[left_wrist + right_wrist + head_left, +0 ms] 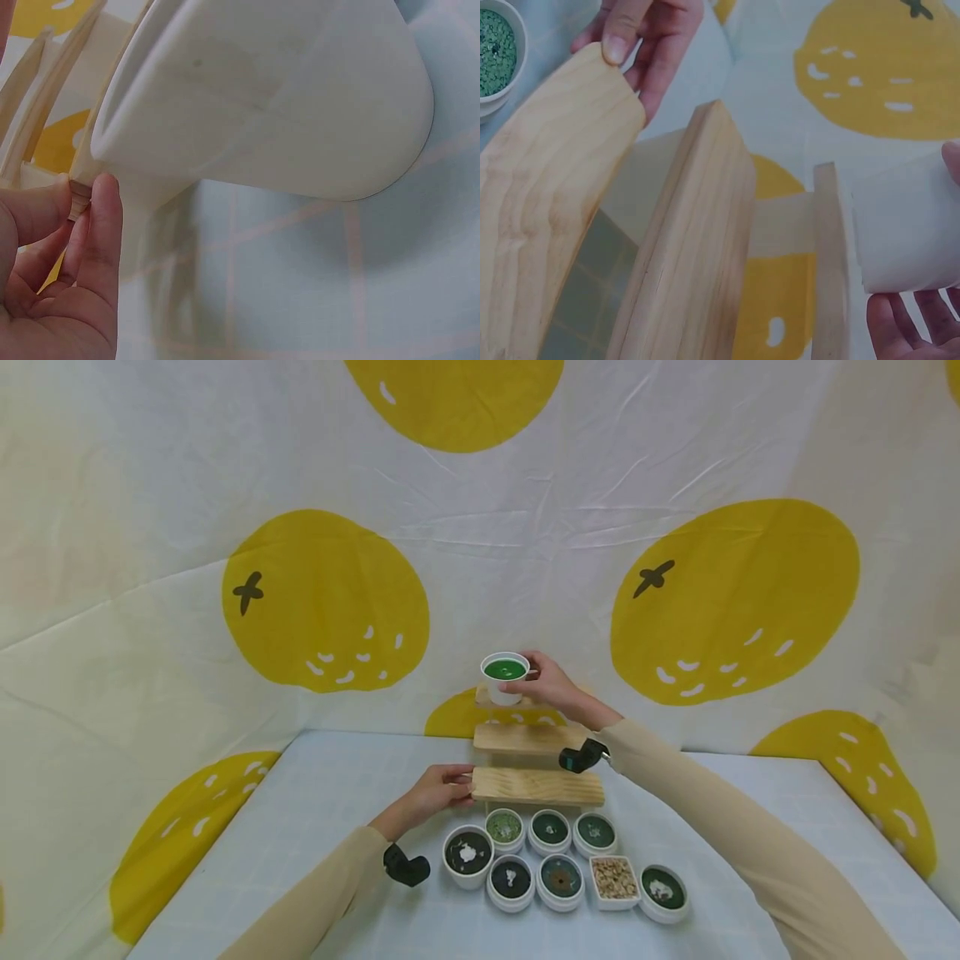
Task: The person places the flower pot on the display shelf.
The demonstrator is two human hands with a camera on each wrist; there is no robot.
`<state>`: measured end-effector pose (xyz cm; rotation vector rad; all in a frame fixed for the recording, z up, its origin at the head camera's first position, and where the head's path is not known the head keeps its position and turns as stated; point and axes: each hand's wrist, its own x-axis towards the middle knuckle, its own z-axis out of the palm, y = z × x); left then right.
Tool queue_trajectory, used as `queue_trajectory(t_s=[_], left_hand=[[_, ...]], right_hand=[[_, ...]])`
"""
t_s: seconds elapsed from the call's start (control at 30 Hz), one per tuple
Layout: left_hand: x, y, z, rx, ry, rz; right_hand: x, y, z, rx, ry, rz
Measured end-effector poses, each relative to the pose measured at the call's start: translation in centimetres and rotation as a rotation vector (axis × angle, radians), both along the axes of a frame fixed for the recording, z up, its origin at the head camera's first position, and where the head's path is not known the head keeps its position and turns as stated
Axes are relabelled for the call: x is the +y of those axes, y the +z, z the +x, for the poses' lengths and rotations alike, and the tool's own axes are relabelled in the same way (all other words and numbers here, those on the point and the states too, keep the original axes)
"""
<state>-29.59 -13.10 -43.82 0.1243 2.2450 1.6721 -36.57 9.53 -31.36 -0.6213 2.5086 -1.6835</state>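
My right hand (553, 683) holds a white cup (493, 690) with a bright green filling by its side and handle. Its base is right at the top board (831, 262) of a three-step wooden stand. With thumb and fingers, my left hand (433, 792) pinches the left end of the stand's lowest board (536, 785). The middle board (517, 739) has nothing on it. In the left wrist view a white cup (270, 97) beside the left hand fills much of the picture.
Several small white round pots stand in front of the stand, among them a dark-filled cup (467, 873) and a green one (663, 893). A square dish (615, 883) holds tan bits. Behind the table (360, 760) hangs a cloth (517, 568) printed with yellow fruit.
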Motion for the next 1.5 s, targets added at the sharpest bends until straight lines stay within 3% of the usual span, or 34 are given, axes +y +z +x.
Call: queue_trajectory(t_s=[0.4, 1.5], left_hand=[[0.0, 0.2, 0.2, 0.000, -0.006, 0.010], [0.1, -0.2, 0.0, -0.015, 0.024, 0.036]], right_hand=[[-0.5, -0.7, -1.0, -0.001, -0.012, 0.010], [-0.2, -0.9, -1.1, 0.006, -0.003, -0.002]])
